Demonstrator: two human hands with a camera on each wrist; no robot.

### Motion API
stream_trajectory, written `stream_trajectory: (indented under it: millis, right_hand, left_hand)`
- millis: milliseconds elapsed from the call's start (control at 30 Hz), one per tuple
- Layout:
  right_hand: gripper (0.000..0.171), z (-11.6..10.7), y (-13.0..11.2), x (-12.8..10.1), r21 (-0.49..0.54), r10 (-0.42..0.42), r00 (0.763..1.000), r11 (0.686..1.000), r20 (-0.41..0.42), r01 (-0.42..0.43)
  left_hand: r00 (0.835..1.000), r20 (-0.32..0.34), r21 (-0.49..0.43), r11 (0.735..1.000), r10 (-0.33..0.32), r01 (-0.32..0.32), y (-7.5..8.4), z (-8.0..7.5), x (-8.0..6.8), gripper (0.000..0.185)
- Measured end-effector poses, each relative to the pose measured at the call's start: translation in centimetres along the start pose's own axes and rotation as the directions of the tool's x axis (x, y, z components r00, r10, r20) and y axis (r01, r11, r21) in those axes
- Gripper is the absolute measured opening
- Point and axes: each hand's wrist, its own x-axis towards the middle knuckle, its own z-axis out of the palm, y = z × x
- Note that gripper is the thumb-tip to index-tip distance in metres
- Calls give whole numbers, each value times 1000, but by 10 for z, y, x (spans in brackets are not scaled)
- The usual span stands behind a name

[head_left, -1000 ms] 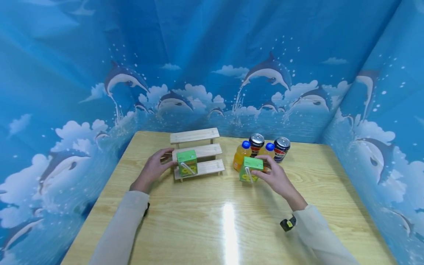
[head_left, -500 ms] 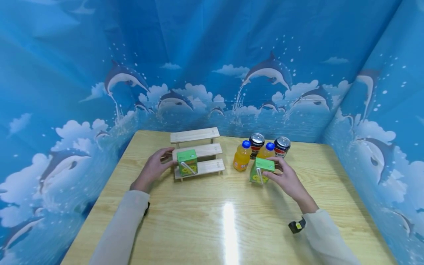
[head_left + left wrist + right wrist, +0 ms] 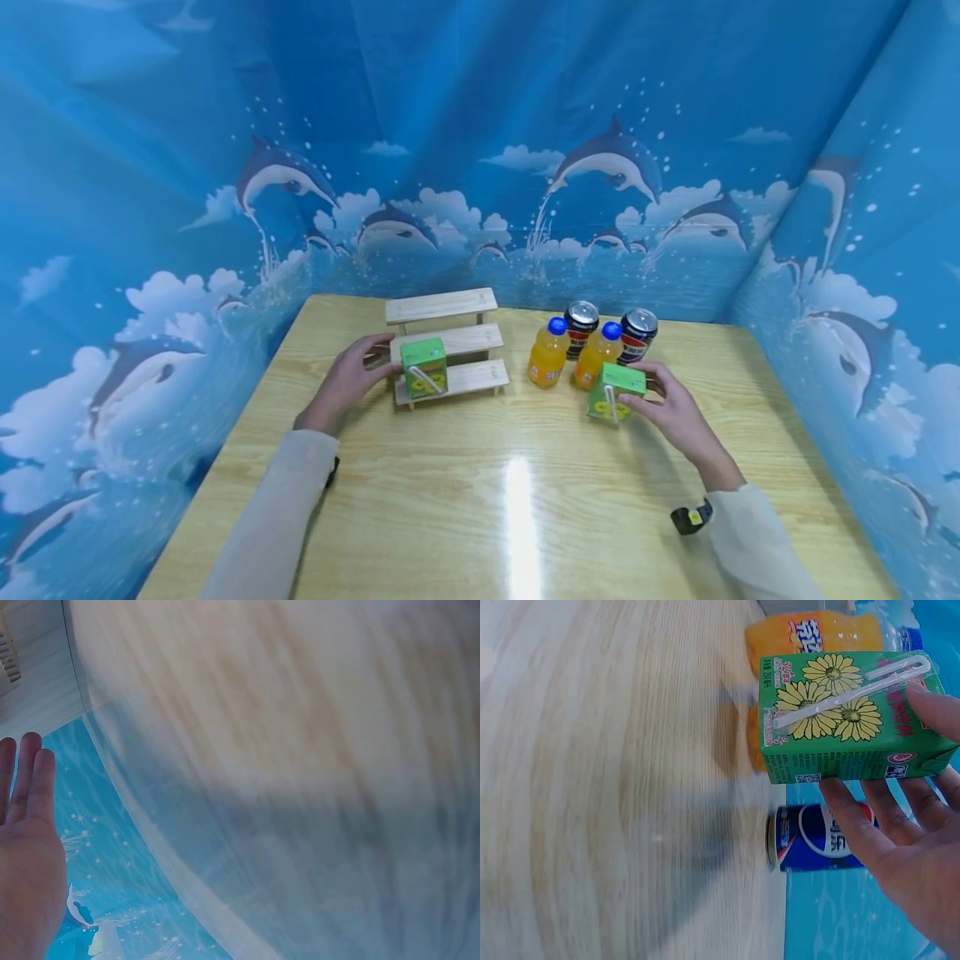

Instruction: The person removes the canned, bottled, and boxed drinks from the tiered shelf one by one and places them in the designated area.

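Observation:
My right hand [image 3: 677, 414] pinches a green drink carton [image 3: 618, 392] between thumb and fingers. Yellow flowers and a bent white straw show on its front in the right wrist view. Just behind it, partly covered, is an orange soda bottle [image 3: 597, 358] with a blue cap. On the low step of a wooden three-step stand [image 3: 476, 379], another such drink carton [image 3: 424, 368] stands upright. My left hand [image 3: 354, 379] is beside the stand's left end, its thumb right at that carton. Straight fingers [image 3: 43, 787] of this hand show in the left wrist view.
A second orange soda bottle [image 3: 548, 353] stands left of the first one. Behind the bottles are two dark cola cans [image 3: 581, 329]. A blue dolphin-print curtain [image 3: 480, 150] encloses the wooden table [image 3: 420, 500] at the back and sides.
My right hand has moved right with its drink carton, from in front of the left bottle to in front of the right one. My left hand and the carton on the stand stay put.

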Motion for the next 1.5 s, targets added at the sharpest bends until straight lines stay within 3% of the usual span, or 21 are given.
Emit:
stream_trajectory:
  millis: [533, 1100, 1500]
  right_hand:
    - [79, -36, 28, -3, 12, 63, 992, 998, -111, -62]
    - [80, -35, 41, 21, 47, 112, 976, 993, -185, -105]
    - [77, -31, 43, 22, 76, 124, 973, 991, -195, -111]
  left_hand:
    - [1000, -2, 9, 1000, -5, 5, 1, 0, -1, 67]
    - [1000, -7, 15, 1000, -9, 9, -1, 1, 2, 65]
    - [1000, -2, 11, 1000, -11, 11, 1, 0, 2, 65]
